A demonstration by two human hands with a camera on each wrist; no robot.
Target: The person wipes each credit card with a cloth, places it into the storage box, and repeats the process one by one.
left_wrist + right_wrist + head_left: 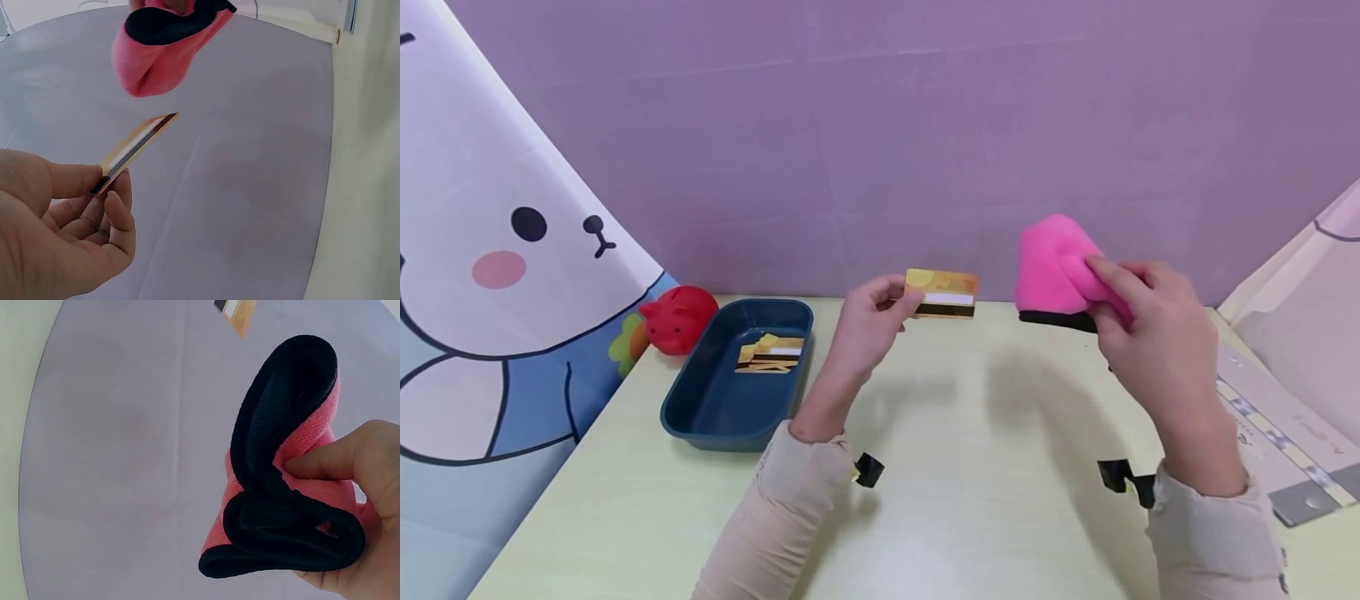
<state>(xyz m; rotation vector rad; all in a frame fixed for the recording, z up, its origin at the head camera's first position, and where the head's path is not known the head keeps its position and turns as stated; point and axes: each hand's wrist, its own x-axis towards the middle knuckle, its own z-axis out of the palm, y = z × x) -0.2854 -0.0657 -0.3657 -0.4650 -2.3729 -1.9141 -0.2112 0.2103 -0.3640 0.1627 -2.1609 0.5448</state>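
A gold bank card (942, 294) with a dark stripe and a white strip is pinched between the thumb and fingers of my left hand (868, 321), raised above the table. In the left wrist view the card (134, 150) slants up and away from the fingertips. My right hand (1161, 337) grips a bunched pink cloth (1058, 262) with black edging, to the right of the card and apart from it. The right wrist view shows the cloth (312, 434) folded in loops, its dark inner side showing, with the thumb (325, 461) pressed on it.
A dark blue tray (715, 425) on the left of the table holds several similar gold cards (769, 354). Behind it sits a red piggy bank (681, 321). A flat grey-white box (1285, 417) lies at the right edge, and a purple backdrop (880, 150) stands behind the table.
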